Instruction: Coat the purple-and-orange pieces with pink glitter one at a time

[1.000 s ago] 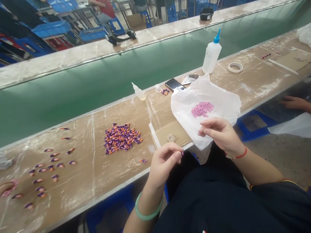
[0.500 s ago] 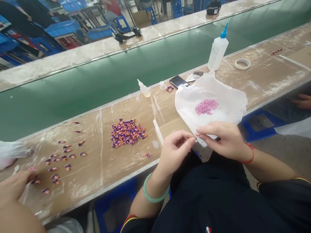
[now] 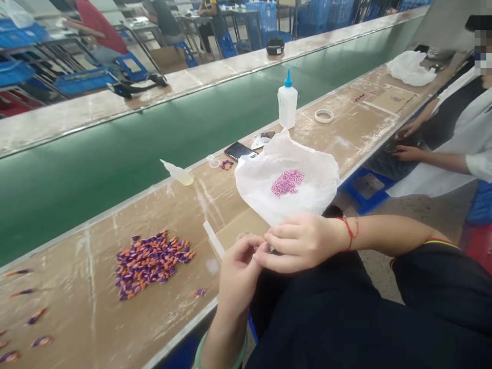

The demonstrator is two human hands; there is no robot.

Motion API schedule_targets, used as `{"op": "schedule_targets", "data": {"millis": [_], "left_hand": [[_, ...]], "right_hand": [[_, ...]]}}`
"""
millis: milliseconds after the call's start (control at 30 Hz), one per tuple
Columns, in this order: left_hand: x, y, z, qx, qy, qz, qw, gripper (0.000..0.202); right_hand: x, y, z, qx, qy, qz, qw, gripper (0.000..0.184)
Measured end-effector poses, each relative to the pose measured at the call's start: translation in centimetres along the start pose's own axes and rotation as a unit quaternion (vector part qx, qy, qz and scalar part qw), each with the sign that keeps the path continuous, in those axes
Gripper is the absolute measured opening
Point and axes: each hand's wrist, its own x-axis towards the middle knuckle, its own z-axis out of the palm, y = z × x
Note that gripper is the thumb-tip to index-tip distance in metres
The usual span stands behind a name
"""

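My left hand [image 3: 240, 266] is pinched shut in front of my lap, at the near edge of the table. Fingertip to fingertip with it is my right hand [image 3: 298, 243], its fingers closed together. Whatever they hold between them is too small and covered to name. Just beyond lies a sheet of white paper [image 3: 319, 174] carrying a heap of small pink beads [image 3: 287, 183]. Left of my hands sits a pile of purple and orange pieces [image 3: 149, 261], with a single similar piece [image 3: 199, 292] nearer the edge. A white flat stick [image 3: 213, 239] rests beside my left hand.
Behind the paper are a phone [image 3: 240, 150], a blue-capped bottle [image 3: 288, 105] and a tape roll [image 3: 324, 116]. A small squeeze bottle [image 3: 177, 173] lies by the green belt [image 3: 115, 159]. At right, another person's hands [image 3: 407, 152] show near a blue stool [image 3: 365, 192].
My view has swung to the right, so the table things sit further left. The small squeeze bottle has tipped from leaning to lying. My hands stay together; the other person's hand at left is out of view.
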Motion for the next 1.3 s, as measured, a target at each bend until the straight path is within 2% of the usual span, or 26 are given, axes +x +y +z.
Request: {"op": "schedule_targets", "data": {"millis": [133,233,367,433,533,600,633,800,1300], "left_hand": [[-0.3,-1.3,0.2,-0.023,0.023,0.026,0.999,0.017],[-0.4,-1.7,0.3,-0.029,0.042,0.069,0.996,0.017],[-0.4,-1.0,0.4,0.015,0.069,0.151,0.986,0.014],[-0.4,-0.5,0.4,0.053,0.085,0.209,0.973,0.013],[-0.4,0.2,0.4,0.118,0.105,0.297,0.942,0.015],[-0.5,0.4,0.4,0.160,0.114,0.326,0.925,0.018],[-0.5,0.4,0.3,0.177,0.118,0.331,0.919,0.019],[-0.5,0.4,0.2,0.206,0.128,0.321,0.916,0.019],[-1.0,0.3,-0.6,0.194,0.082,0.221,0.952,0.017]], "right_hand": [[-0.3,-0.2,0.3,-0.004,0.018,-0.006,1.000,0.010],[-0.4,-0.1,0.5,0.027,0.033,0.002,0.999,0.008],[-0.1,-0.2,0.7,0.168,0.037,0.086,0.981,0.015],[0.2,-0.3,0.8,0.280,0.038,0.171,0.944,0.017],[0.6,-0.6,0.8,0.429,0.009,0.318,0.846,0.011],[0.8,-0.9,0.7,0.483,-0.021,0.372,0.793,0.008],[0.9,-1.0,0.7,0.491,-0.033,0.383,0.781,0.007],[1.1,-1.3,0.8,0.451,-0.053,0.392,0.800,0.010],[1.2,-1.5,1.5,0.487,-0.069,0.407,0.770,0.007]]}}
